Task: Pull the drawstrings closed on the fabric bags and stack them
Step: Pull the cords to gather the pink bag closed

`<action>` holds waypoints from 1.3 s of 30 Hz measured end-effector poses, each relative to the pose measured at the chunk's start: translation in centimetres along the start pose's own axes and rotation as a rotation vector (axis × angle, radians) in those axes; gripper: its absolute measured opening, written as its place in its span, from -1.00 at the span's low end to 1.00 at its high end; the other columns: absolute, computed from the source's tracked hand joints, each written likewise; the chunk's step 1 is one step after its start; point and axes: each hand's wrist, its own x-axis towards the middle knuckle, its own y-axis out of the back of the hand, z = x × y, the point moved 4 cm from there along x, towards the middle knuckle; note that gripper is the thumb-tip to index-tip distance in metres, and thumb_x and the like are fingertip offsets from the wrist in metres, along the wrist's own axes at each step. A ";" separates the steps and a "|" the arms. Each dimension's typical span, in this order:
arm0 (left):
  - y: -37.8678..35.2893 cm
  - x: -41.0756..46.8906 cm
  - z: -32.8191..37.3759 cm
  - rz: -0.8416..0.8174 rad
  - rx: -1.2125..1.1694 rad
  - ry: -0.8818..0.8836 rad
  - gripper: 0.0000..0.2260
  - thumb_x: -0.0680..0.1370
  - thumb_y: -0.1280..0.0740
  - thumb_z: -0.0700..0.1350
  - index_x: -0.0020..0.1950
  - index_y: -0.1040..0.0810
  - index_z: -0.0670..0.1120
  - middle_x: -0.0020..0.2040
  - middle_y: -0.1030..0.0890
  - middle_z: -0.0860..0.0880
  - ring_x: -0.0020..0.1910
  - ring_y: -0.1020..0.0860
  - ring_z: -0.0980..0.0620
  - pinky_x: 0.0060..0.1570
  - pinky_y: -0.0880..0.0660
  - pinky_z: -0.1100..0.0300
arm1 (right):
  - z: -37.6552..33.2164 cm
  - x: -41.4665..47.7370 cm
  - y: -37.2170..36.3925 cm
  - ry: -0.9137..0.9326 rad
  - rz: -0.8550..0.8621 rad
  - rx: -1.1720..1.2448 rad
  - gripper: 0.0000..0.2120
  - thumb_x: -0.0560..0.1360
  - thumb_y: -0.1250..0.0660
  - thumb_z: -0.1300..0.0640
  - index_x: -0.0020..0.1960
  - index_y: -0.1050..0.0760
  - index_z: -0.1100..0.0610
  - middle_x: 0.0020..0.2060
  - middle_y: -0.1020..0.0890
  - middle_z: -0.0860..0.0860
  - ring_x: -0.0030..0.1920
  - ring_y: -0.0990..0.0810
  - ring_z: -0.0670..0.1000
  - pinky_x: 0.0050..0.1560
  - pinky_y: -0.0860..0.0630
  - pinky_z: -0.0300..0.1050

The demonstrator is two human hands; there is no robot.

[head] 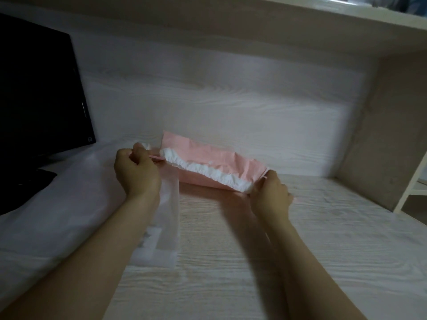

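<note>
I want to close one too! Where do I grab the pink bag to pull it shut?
By its two ends, one hand from each side. The pink bag stretches sideways over the desk, its gathered white edge running end to end; the left hand pinches the pink string at the left end, the right hand grips the right end.
</note>
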 end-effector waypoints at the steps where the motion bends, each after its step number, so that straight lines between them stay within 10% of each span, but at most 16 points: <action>1: 0.0 0.1 -0.1 -0.002 0.011 -0.012 -0.72 0.66 -0.28 0.10 -0.08 -0.50 -0.10 -0.08 -0.71 -0.14 -0.09 -0.71 -0.14 0.01 -0.68 -0.10 | -0.2 -0.2 -0.3 0.018 -0.036 0.044 -0.80 0.58 -0.19 0.24 0.20 -0.36 0.17 0.01 -0.63 0.20 0.00 -0.61 0.31 0.02 -0.48 0.13; 4: -0.1 0.2 -0.3 -0.028 0.011 -0.035 -0.74 0.56 -0.38 0.10 -0.20 -0.39 0.02 -0.19 -0.67 -0.14 -0.23 -0.65 -0.13 -0.05 -0.67 -0.24 | -0.5 -0.5 -0.7 -0.008 -0.100 0.378 -0.81 0.59 -0.09 0.25 0.18 -0.26 0.09 -0.06 -0.60 0.20 -0.22 -0.66 0.30 -0.34 -0.63 0.12; 11: -0.7 -0.1 -0.1 -0.071 -0.077 -0.059 -0.72 0.69 -0.35 -0.11 -0.16 -0.33 -0.02 -0.31 -0.60 -0.02 -0.42 -0.58 0.16 -0.30 -0.59 0.17 | -0.4 -0.3 0.9 -0.124 0.006 0.243 -0.56 0.60 -0.09 -0.04 -0.26 -0.55 0.18 -0.32 -0.61 0.10 -0.24 -0.57 0.17 -0.23 -0.45 0.01; 15: -1.1 0.0 -0.1 -0.148 -0.042 -0.103 -0.72 0.72 -0.28 0.00 -0.15 -0.33 -0.03 -0.25 -0.43 -0.03 -0.32 -0.39 0.11 -0.27 -0.40 0.17 | -0.9 -0.7 0.9 -0.104 0.004 0.313 -0.47 0.59 -0.19 -0.13 -0.44 -0.33 0.16 -0.54 -0.42 -0.04 -0.46 -0.39 0.03 -0.32 -0.32 -0.06; 24: -1.5 -1.5 0.7 -0.325 0.297 -0.393 -0.67 0.75 -0.20 -0.05 -0.18 -0.31 -0.14 -0.35 -0.40 -0.01 -0.32 -0.36 0.01 -0.27 -0.21 0.02 | 0.1 -0.5 0.4 -0.582 -0.222 1.108 -0.70 0.59 -0.39 -0.10 -0.16 -0.47 0.10 -0.50 -0.25 -0.05 -0.53 -0.20 -0.06 -0.54 -0.15 -0.17; 33: 0.4 -0.4 1.4 -0.041 0.576 -0.379 -0.70 0.76 -0.10 0.08 0.04 -0.39 -0.12 0.03 -0.64 -0.30 0.04 -0.56 -0.40 -0.12 -0.35 -0.06 | 2.0 -0.4 1.0 -0.795 0.267 1.337 -0.64 0.69 -0.22 -0.06 -0.18 -0.31 0.14 -0.49 -0.37 0.06 -0.61 -0.36 -0.03 -0.42 -0.30 -0.18; 39: -0.3 -1.4 1.0 -0.214 0.697 -0.507 -0.83 0.73 -0.16 0.01 0.13 -0.34 -0.09 -0.09 -0.62 -0.34 -0.09 -0.59 -0.43 -0.20 -0.37 -0.08 | 1.7 -0.1 1.2 -0.797 0.317 1.556 -0.71 0.69 -0.29 0.00 0.10 -0.41 0.26 -0.10 -0.53 0.15 -0.26 -0.68 0.09 -0.05 -0.72 0.04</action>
